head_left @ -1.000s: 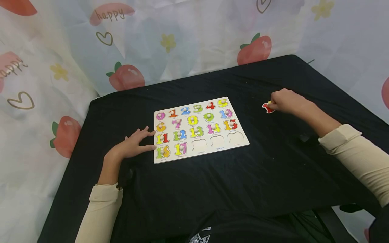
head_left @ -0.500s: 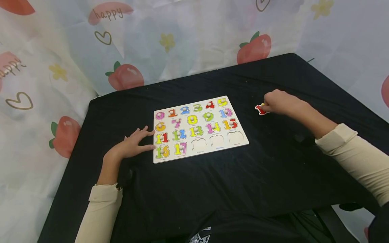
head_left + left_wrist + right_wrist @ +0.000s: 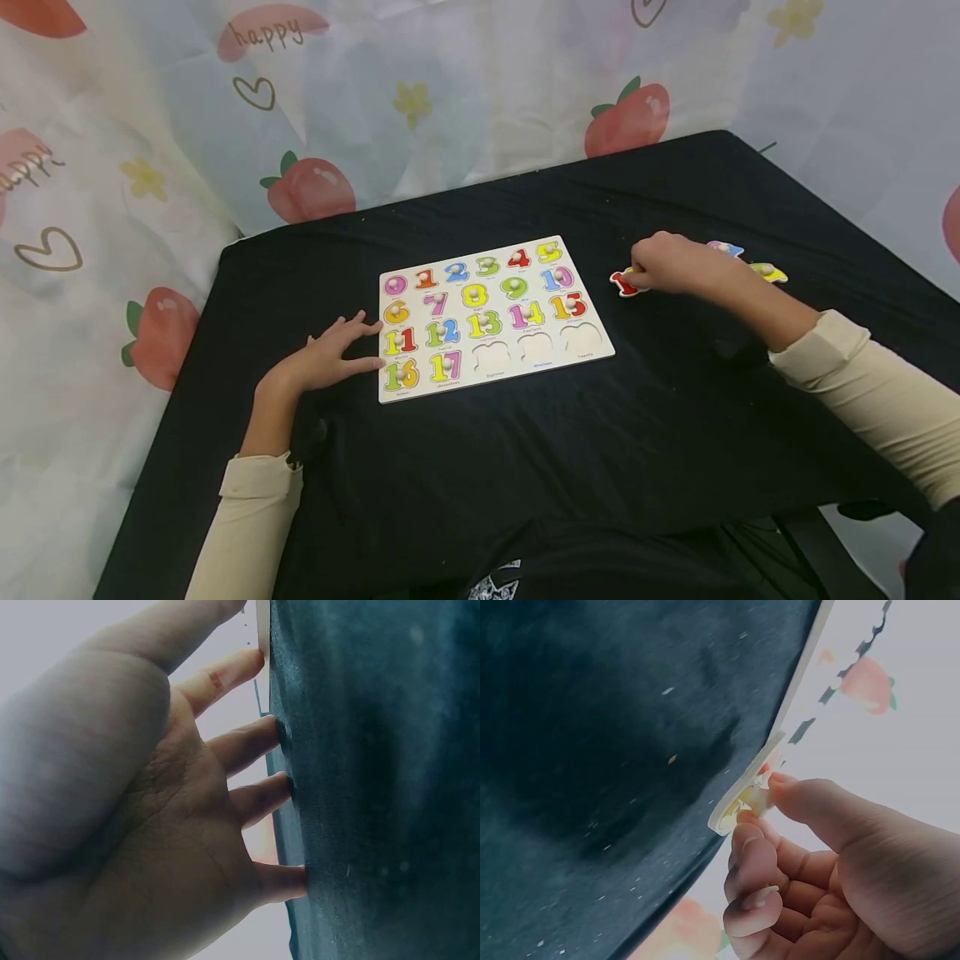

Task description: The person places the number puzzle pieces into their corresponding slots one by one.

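Observation:
My right hand (image 3: 671, 262) pinches a flat numeral puzzle piece (image 3: 621, 283) by its knob, right of the number puzzle board (image 3: 514, 357). A red 1 shows on the piece; my fingers cover the rest in the head view. In the right wrist view, thumb and index finger grip the knob of the piece (image 3: 739, 793), which has some yellow. My left hand (image 3: 318, 358) lies with fingers spread, thumb and index finger touching the board's left edge. Knobbed numerals 0 to 17 sit in the board; three cut-outs (image 3: 492, 358) in its front row show bare wood.
Beyond my right hand lie a pink-and-blue piece (image 3: 725, 248) and a yellow-green piece (image 3: 767, 272), partly behind the hand and wrist. A black cloth (image 3: 487, 475) covers the table. A printed curtain (image 3: 480, 108) hangs along its back and sides.
My right hand has moved left and slightly nearer with the red-1 piece, toward the board. The two pieces behind it have come into sight. My left hand stays on the board's edge.

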A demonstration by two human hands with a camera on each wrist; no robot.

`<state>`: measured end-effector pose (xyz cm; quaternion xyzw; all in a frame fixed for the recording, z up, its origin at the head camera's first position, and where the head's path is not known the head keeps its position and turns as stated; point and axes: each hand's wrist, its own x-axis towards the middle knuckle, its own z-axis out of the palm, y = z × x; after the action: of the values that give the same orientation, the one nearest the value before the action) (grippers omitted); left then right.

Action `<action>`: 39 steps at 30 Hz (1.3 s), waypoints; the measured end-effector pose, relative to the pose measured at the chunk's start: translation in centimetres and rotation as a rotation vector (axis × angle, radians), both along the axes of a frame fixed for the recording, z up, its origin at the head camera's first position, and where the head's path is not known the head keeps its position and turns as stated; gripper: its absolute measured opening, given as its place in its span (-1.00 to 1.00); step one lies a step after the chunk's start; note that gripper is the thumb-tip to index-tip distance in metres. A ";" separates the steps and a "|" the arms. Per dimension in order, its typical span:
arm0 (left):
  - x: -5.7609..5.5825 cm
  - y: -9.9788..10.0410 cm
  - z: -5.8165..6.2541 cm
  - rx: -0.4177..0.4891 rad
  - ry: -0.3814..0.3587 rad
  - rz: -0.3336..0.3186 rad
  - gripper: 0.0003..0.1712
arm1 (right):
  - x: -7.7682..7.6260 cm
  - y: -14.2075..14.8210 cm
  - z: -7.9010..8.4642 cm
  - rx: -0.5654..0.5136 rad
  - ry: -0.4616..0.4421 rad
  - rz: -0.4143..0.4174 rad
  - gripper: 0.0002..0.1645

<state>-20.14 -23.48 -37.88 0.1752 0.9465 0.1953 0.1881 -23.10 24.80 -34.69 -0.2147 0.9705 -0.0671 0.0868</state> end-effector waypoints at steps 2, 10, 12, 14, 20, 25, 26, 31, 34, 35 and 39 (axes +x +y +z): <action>0.0 0.0 0.0 0.001 -0.003 0.001 -0.09 | 0.2 -0.4 0.1 -0.004 -0.002 0.012 -0.71; 0.0 0.2 0.3 -0.001 -0.005 -0.003 -0.11 | 1.2 -2.3 0.6 -0.015 -0.062 0.047 -0.76; 0.0 0.2 0.3 -0.002 -0.004 -0.003 -0.11 | 1.4 -2.9 0.7 -0.013 -0.085 0.055 -0.76; 0.0 0.3 0.3 0.001 -0.004 -0.004 -0.11 | 1.6 -3.6 0.8 -0.015 -0.111 0.060 -0.77; -0.1 0.3 0.4 -0.005 -0.001 -0.008 -0.09 | 2.1 -5.7 0.7 -0.015 -0.154 0.104 -0.74; -0.2 0.3 0.5 -0.012 0.006 -0.005 -0.09 | 2.3 -7.2 0.4 -0.016 -0.151 0.141 -0.69; -0.2 0.3 0.5 -0.011 0.006 -0.006 -0.09 | 2.4 -7.5 0.3 -0.017 -0.149 0.147 -0.68; -0.1 0.2 0.5 -0.013 0.005 -0.006 -0.10 | 2.6 -9.1 -0.3 -0.025 -0.144 0.196 -0.65; -0.1 0.1 0.4 -0.006 0.002 -0.007 -0.10 | 2.9 -10.1 -0.6 -0.042 -0.145 0.236 -0.65; 0.0 0.1 0.3 -0.003 0.002 -0.009 -0.10 | 3.0 -10.5 -0.6 -0.050 -0.143 0.252 -0.64; 0.0 0.1 0.2 0.007 0.002 -0.010 -0.10 | 3.5 -11.9 -1.0 -0.063 -0.126 0.305 -0.60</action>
<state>-20.09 -23.34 -37.70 0.1809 0.9450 0.1974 0.1877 -19.64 12.86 -35.68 -0.3578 0.9166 -0.0968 0.1499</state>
